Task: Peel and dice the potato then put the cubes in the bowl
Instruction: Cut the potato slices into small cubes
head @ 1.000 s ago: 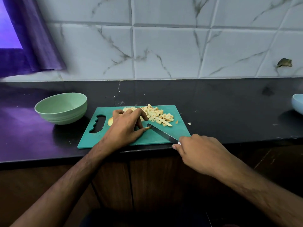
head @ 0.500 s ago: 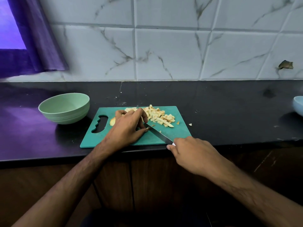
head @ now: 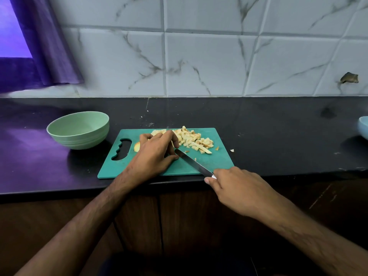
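At the far left hangs a purple curtain [head: 45, 46] over the dark counter [head: 278, 132]. On the counter stands a light green bowl [head: 78, 130], upright and with nothing visible inside, just beside the left end of the green cutting board [head: 217, 162]. The board has a handle slot at its left end (the slot has a wavy edge). The left hand [head: 154, 154] lies on the board with fingers curled down over a piece of potato [head: 137, 146]; only a small pale part of the piece shows at the left of the hand, so I cannot tell how firmly it is held. Behind and right of this hand is a heap of potato cubes [head: 191, 139], still on the board. The knife [head: 192, 162] points with its tip close to the left fingers, the blade lying diagonally over the board. The right hand [head: 239, 191] grips the knife handle at the near edge of the counter. One small potato bit [head: 232, 150] lies on the counter just right of the board. At the far right edge shows part of a blue bowl [head: 364, 127].
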`<act>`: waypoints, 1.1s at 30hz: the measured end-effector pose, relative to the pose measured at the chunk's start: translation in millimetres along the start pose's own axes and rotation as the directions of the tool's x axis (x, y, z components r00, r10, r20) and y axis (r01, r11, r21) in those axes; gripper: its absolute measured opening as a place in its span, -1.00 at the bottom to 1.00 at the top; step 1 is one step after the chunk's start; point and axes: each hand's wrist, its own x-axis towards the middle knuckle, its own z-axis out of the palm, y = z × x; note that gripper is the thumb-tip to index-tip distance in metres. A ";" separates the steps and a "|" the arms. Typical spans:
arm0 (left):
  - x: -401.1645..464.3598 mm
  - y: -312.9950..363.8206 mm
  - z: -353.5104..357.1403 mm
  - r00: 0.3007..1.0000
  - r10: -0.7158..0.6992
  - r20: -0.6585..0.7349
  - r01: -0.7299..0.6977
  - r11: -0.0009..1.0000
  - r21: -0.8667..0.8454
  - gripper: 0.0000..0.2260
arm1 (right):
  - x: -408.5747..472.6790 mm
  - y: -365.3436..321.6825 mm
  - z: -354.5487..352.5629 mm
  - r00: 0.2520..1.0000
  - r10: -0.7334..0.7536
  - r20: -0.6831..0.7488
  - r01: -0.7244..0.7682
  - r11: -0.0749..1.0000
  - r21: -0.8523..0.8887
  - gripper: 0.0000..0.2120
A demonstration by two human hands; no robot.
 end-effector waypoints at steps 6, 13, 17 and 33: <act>-1.3 -2.3 0.6 1.000 -0.012 0.001 0.012 1.000 -0.017 -0.65 | 4.4 0.4 0.7 0.999 -0.024 0.022 0.025 0.999 -0.033 -0.67; 0.7 -1.8 2.0 0.999 -0.043 -0.022 0.043 0.998 0.035 -0.70 | 4.0 53.8 -52.3 0.971 0.014 0.239 -0.085 0.953 0.290 -0.59; 0.1 0.1 1.1 1.000 -0.004 -0.025 0.006 0.995 0.097 -0.81 | 21.7 76.9 -45.7 0.993 0.008 0.121 -0.074 0.826 0.559 -0.60; 50.3 16.7 35.7 0.962 0.247 0.114 -0.269 0.928 0.257 -0.69 | 99.7 94.0 7.2 0.953 0.159 -0.259 0.171 0.422 0.890 -0.61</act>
